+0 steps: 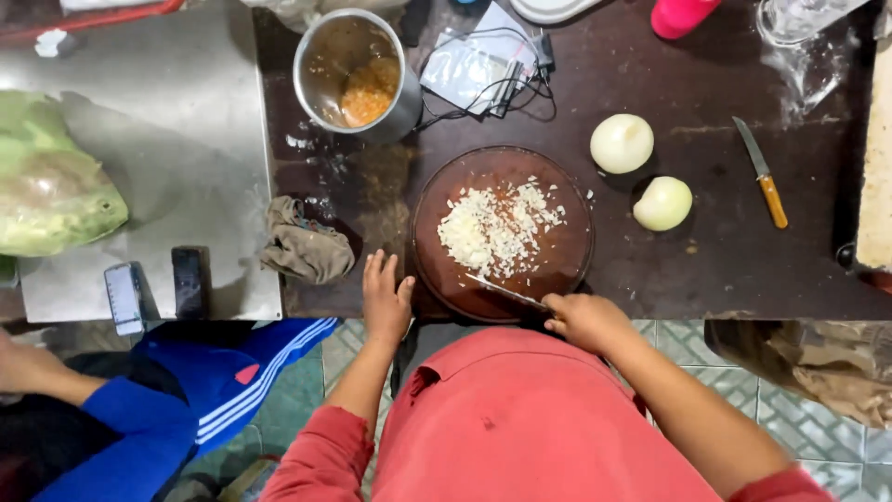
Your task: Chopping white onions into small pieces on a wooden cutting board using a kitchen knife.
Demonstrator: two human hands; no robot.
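While the right hand (583, 321) grips a knife (506, 291) by its handle, fingers closed around it, blade lying low across the near edge of the round brown cutting board (567, 251), the left hand (386, 297) rests flat on the dark bench (706, 139) just left of the board, fingers spread and holding nothing. A heap of chopped white onion (497, 228) sits mid-board. Risk, as I judge it: the board overhangs close to the near bench edge, so a hard push could tip it or spill the pieces onto the tiled floor (818, 437); the free hand lies near the blade's path. Two peeled whole onions (622, 143) (662, 204) lie loose to the right and could roll. A second, orange-handled knife (763, 174) lies far right. Packages: a clear flat plastic pouch (469, 65) with black cables, far centre; a pink cylindrical container (683, 14) at the far edge; crumpled clear wrap (808, 65) far right. A steel pot (358, 74) holds orange mash. No labels legible.
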